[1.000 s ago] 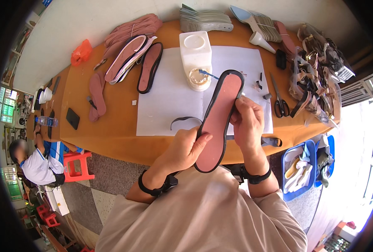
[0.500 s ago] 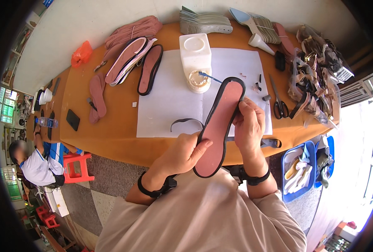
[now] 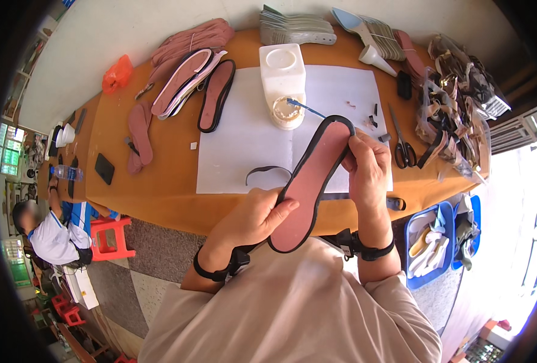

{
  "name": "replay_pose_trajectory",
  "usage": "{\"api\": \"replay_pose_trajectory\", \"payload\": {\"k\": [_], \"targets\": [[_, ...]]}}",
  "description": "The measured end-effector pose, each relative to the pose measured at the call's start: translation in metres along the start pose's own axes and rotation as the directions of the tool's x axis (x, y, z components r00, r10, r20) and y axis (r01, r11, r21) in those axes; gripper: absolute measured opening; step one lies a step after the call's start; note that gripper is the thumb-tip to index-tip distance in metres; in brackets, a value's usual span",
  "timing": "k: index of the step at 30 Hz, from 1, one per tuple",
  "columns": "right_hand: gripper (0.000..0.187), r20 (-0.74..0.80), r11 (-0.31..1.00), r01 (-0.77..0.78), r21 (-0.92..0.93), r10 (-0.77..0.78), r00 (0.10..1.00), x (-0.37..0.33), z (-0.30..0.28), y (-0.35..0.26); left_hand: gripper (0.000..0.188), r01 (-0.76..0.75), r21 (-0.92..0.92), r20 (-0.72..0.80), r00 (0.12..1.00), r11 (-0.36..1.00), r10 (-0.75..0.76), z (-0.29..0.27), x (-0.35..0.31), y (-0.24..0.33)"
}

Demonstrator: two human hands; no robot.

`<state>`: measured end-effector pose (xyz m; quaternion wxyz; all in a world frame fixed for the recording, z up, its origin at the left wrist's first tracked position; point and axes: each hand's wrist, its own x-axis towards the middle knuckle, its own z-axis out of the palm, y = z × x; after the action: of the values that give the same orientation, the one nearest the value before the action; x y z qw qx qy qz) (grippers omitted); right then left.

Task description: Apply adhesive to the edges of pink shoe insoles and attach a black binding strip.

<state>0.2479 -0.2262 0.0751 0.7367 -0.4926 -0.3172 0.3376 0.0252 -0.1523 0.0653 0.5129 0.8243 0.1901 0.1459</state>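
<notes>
A pink insole with a black edge band [image 3: 314, 181] is held up slantwise above the table's front edge. My left hand [image 3: 256, 216] grips its left side near the lower end, thumb lying on the pink face. At the upper right, my right hand [image 3: 368, 166] pinches the black edge, with some fingertips hidden behind. Past the insole stands a white glue jar [image 3: 285, 115] with a blue brush [image 3: 305, 109] resting in its mouth. A dark strip [image 3: 268, 169] curls on the white paper [image 3: 232, 163] beneath.
Another black-edged insole [image 3: 217, 97] lies at left beside stacked pink insoles [image 3: 181, 85]. Scissors [image 3: 405, 151] and a plastic box of fabric scraps [image 3: 450, 121] are at right. Blue baskets [image 3: 423, 278] stand below the table's right end. A person [image 3: 54, 236] sits far left.
The insole has tilted further, its lower end swinging left. My left hand has shifted slightly left, and my right hand slightly right, both still on the insole.
</notes>
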Motion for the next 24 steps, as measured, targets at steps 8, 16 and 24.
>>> {"api": "replay_pose_trajectory", "payload": {"k": [8, 16, 24], "targets": [[0.035, -0.065, 0.997, 0.039, 0.068, -0.035, 0.997, -0.004, 0.007, 0.006, 0.031, 0.232, -0.221, -0.363, 0.882, 0.947, -0.301, 0.001, 0.002, 0.012], [0.033, -0.146, 0.992, 0.026, 0.126, -0.007, 0.989, -0.012, 0.024, 0.013, 0.081, 0.133, 0.365, -0.506, 0.859, 0.921, 0.076, 0.027, 0.016, 0.03], [0.026, -0.14, 0.986, 0.073, 0.15, -0.052, 0.989, -0.014, 0.005, 0.018, 0.068, 0.135, 0.441, -0.441, 0.893, 0.887, 0.084, 0.027, 0.016, 0.026]]}}
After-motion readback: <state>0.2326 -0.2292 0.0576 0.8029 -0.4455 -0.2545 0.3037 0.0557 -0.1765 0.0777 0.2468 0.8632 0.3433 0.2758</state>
